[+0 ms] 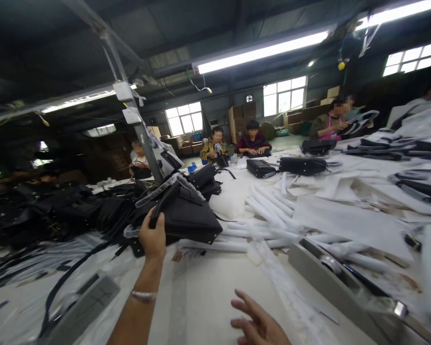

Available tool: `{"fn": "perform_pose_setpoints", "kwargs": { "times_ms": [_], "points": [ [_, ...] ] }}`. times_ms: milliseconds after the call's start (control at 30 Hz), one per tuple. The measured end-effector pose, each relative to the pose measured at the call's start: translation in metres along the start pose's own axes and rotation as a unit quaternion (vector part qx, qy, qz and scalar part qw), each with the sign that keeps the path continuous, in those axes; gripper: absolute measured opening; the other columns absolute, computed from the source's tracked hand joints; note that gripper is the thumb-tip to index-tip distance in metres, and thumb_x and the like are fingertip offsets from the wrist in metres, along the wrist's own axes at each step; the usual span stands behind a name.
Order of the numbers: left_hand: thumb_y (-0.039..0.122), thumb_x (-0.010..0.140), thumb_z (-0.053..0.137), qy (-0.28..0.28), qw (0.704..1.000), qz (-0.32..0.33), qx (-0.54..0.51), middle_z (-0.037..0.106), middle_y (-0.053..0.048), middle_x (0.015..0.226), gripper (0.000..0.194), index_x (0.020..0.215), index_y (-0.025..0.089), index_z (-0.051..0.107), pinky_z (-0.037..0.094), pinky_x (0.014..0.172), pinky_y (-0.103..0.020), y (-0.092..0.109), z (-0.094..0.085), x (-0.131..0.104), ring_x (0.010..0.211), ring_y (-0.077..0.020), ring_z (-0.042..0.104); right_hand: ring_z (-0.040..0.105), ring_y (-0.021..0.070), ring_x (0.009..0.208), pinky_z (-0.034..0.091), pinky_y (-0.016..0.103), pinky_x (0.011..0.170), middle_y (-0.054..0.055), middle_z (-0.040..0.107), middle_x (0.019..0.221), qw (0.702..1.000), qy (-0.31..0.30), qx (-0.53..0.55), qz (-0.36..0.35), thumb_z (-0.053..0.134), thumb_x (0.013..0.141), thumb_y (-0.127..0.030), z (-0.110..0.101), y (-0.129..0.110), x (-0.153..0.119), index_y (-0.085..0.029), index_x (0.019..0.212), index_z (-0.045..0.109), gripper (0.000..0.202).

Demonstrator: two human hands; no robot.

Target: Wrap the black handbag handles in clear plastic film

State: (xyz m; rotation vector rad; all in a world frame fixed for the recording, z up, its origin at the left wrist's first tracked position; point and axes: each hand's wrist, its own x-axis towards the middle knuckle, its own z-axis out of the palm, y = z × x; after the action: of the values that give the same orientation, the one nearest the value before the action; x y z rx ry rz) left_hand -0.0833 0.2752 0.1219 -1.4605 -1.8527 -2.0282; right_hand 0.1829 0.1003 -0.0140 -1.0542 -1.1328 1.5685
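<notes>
My left hand (153, 235) is closed around the handle of a black handbag (190, 215), left of the middle of the table. The bag lies tilted, with small metal studs at its lower corner and clear plastic wrap (175, 181) along its upper side. Low in the view, my right hand (256, 320) hovers over the white tabletop (215, 287), fingers spread and holding nothing. Right of it stands a grey tape dispenser (330, 282). Another grey dispenser (82, 306) sits at the lower left, with a black strap passing beside it.
Many black bags (68, 211) are heaped on the left. White rolled padding (269, 206) and flat white sheets (348, 225) cover the right side. A metal post (143, 139) rises behind the held bag. Several people sit across the table, among them a person in a dark checked top (253, 143).
</notes>
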Motion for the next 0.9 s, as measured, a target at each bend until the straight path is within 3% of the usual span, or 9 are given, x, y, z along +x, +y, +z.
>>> {"fn": "perform_pose_setpoints", "kwargs": {
  "times_ms": [67,133,267,367,533,600,700,800,900],
  "points": [
    [0.043,0.092,0.054,0.015,0.999,-0.007,-0.027,0.067,-0.008,0.123,0.046,0.129,0.017,0.060,0.046,0.105,-0.035,0.014,-0.030,-0.045,0.116,-0.0253,0.061,0.065,0.0320,0.116,0.056,0.043,0.090,0.019,0.046,0.150,0.990,0.008,0.139,0.028,0.069,0.071,-0.074,0.016,-0.015,0.008,-0.025,0.154,0.031,0.104],
    [0.043,0.090,0.059,0.012,0.997,-0.044,-0.065,0.067,-0.005,0.123,0.043,0.128,0.023,0.061,0.045,0.106,-0.036,0.026,-0.058,-0.098,0.118,-0.0261,0.060,0.062,0.0301,0.120,0.052,0.045,0.098,0.016,0.038,0.156,0.969,0.015,0.244,0.036,0.063,0.080,-0.070,0.028,-0.030,0.012,-0.029,0.156,0.023,0.096],
    [0.040,0.082,0.070,-0.044,0.992,-0.082,-0.088,0.060,-0.008,0.128,0.045,0.124,0.027,0.059,0.045,0.105,-0.037,0.031,-0.100,-0.199,0.124,-0.0281,0.055,0.064,0.0264,0.117,0.050,0.041,0.102,0.009,0.053,0.146,0.944,0.016,0.327,0.039,0.060,0.088,-0.061,0.036,-0.042,0.018,-0.026,0.145,0.047,0.068],
    [0.043,0.074,0.076,-0.138,0.980,-0.089,-0.114,0.058,-0.010,0.129,0.048,0.117,0.028,0.061,0.040,0.110,-0.042,0.023,-0.122,-0.243,0.128,-0.0311,0.051,0.069,0.0229,0.106,0.055,0.035,0.092,0.007,0.063,0.135,0.961,0.066,0.267,0.033,0.068,0.086,-0.051,0.027,-0.030,0.025,-0.028,0.142,0.049,0.064],
    [0.053,0.083,0.067,-0.237,0.918,-0.269,-0.171,0.068,-0.008,0.096,0.041,0.108,0.022,0.058,0.051,0.087,-0.036,0.010,-0.140,-0.250,0.095,-0.0250,0.066,0.064,0.0252,0.116,0.056,0.035,0.090,0.012,0.051,0.146,0.989,0.124,0.078,0.031,0.080,0.076,-0.044,0.004,-0.007,0.024,-0.031,0.156,0.020,0.100],
    [0.050,0.083,0.069,-0.248,0.896,-0.313,-0.194,0.066,-0.004,0.085,0.047,0.116,0.020,0.054,0.052,0.073,-0.031,0.011,-0.141,-0.245,0.077,-0.0204,0.065,0.054,0.0308,0.128,0.053,0.041,0.097,0.013,0.041,0.153,0.984,0.160,-0.070,-0.024,0.078,0.073,-0.050,0.000,-0.006,0.014,-0.028,0.153,0.031,0.095],
    [0.044,0.083,0.070,-0.285,0.881,-0.309,-0.217,0.068,-0.005,0.089,0.044,0.117,0.019,0.058,0.051,0.072,-0.029,0.018,-0.142,-0.242,0.080,-0.0198,0.064,0.047,0.0325,0.133,0.051,0.045,0.102,0.011,0.042,0.152,0.921,0.217,-0.271,-0.178,0.067,0.080,-0.055,0.006,-0.013,-0.016,-0.024,0.140,0.050,0.069],
    [0.039,0.088,0.067,-0.326,0.871,-0.275,-0.243,0.070,-0.008,0.102,0.030,0.111,0.020,0.064,0.051,0.084,-0.031,0.027,-0.146,-0.245,0.096,-0.0223,0.065,0.069,0.0234,0.092,0.059,0.033,0.082,0.011,0.069,0.114,0.891,0.240,-0.322,-0.210,0.060,0.087,-0.052,0.025,-0.018,-0.057,-0.022,0.119,0.063,0.044],
    [0.035,0.090,0.065,-0.334,0.853,-0.279,-0.288,0.070,-0.008,0.105,0.030,0.117,0.022,0.063,0.052,0.083,-0.031,0.033,-0.152,-0.252,0.096,-0.0224,0.065,0.066,0.0182,0.057,0.056,0.027,0.061,0.006,0.073,0.078,0.921,0.132,-0.339,-0.141,0.064,0.084,-0.054,0.045,-0.015,-0.084,-0.023,0.101,0.072,0.036]
  ]
}}
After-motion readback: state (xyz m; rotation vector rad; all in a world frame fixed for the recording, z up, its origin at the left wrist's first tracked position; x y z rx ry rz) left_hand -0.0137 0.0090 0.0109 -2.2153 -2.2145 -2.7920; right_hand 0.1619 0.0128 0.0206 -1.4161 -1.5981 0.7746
